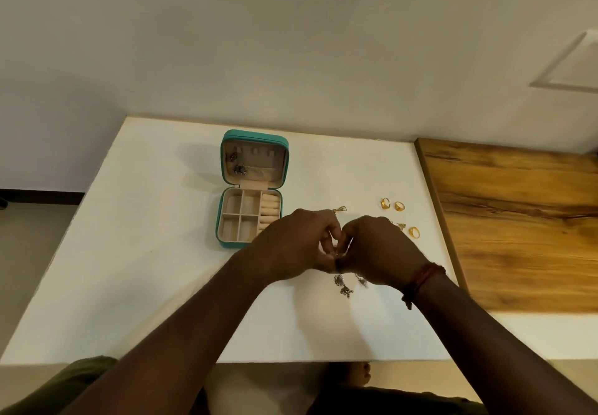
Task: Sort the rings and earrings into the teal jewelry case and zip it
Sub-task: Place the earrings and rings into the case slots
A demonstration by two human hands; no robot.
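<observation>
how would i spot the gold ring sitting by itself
Start at the white table, on its right side near the wooden board. Two gold rings lie side by side; the lone gold ring sits nearer the person, just beyond the right hand.

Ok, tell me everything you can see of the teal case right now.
The teal case lies open on the white table, unzipped, lid tipped back towards the wall. The beige lining has square compartments, all looking empty, and ring rolls on the right. Two dark earrings hang inside the lid. The left hand covers its near right corner; contact unclear.
</observation>
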